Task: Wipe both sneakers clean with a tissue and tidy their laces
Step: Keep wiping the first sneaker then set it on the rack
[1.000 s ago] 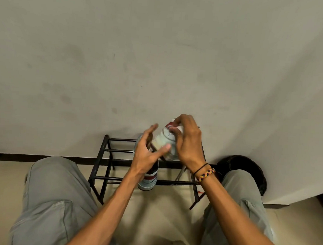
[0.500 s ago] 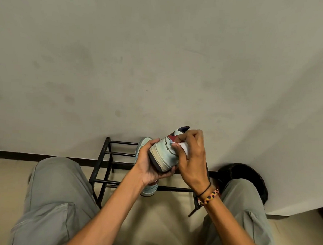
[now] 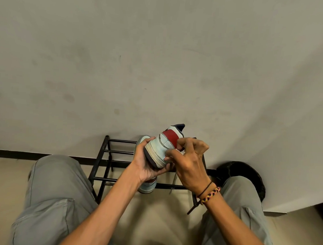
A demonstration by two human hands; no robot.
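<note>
A pale blue sneaker (image 3: 162,143) with a red heel patch is held up in front of me, heel toward the camera. My left hand (image 3: 146,162) grips it from below around the sole. My right hand (image 3: 188,158) lies against the shoe's right side with fingers curled, pinching something white there, tissue or lace, I cannot tell which. A white lace (image 3: 173,181) hangs down below the shoe. The second sneaker (image 3: 148,186) rests on the rack, mostly hidden behind my left hand.
A low black metal shoe rack (image 3: 104,157) stands against the grey wall. A dark round object (image 3: 246,173) sits on the floor behind my right knee. My knees in grey trousers flank the rack on the beige floor.
The held sneaker has been lifted off the rack and drawn closer. My left hand went from open beside it to gripping its sole. My right hand slid down its right side.
</note>
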